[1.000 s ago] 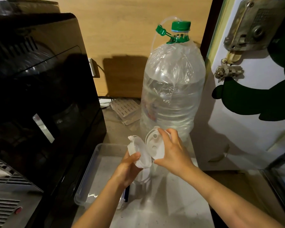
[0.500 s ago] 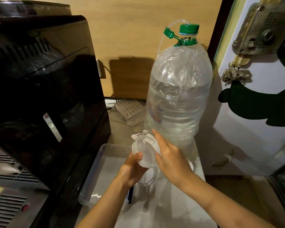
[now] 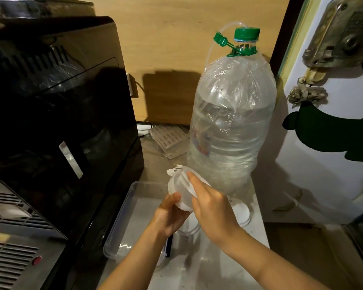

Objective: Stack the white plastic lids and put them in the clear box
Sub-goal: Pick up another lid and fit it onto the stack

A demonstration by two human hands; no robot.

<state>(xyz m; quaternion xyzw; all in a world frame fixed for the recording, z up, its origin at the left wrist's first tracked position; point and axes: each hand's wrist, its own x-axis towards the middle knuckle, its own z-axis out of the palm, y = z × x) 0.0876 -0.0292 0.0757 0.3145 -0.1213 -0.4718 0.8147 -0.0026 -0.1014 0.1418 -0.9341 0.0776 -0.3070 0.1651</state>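
Observation:
Two white plastic lids [image 3: 179,188] are pressed together in the air above the counter, held on edge. My left hand [image 3: 169,216] grips them from below and the left. My right hand [image 3: 210,208] closes over them from the right, fingers across the top lid. The clear box [image 3: 122,218] lies on the counter below my left hand, its right part hidden by my arm. Another white lid [image 3: 242,214] lies flat on the counter to the right of my right hand, and one more [image 3: 189,230] shows between my wrists.
A large clear water bottle [image 3: 231,126] with a green cap stands just behind the lids. A tall black appliance [image 3: 57,114] fills the left side. A white door [image 3: 331,130] with a metal latch is on the right. Wooden wall behind.
The two lids were apart, one in each hand; they have come together into one stack held by both hands. The view has shifted slightly closer.

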